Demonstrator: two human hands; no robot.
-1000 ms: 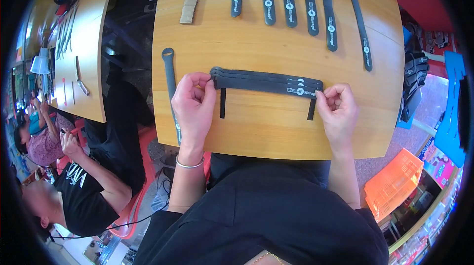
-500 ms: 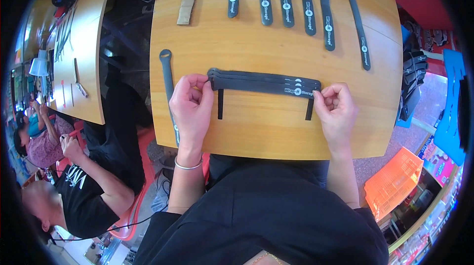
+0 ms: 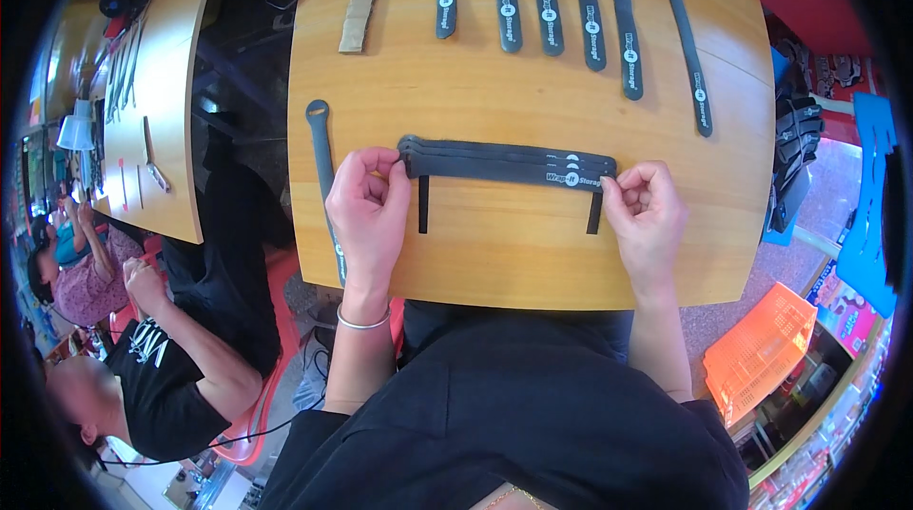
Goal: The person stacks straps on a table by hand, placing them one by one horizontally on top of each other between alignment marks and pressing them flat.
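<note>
The left hand (image 3: pixel 369 211) and right hand (image 3: pixel 649 209) pinch the two ends of some stacked dark straps (image 3: pixel 495 163) over the wooden table (image 3: pixel 504 268).

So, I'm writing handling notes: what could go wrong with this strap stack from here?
The staggered grey strap stack seems pinched only at its ends by the left hand and right hand, so it might slip further out of line. Black strips jutting from its near edge could shift if brushed.
</note>
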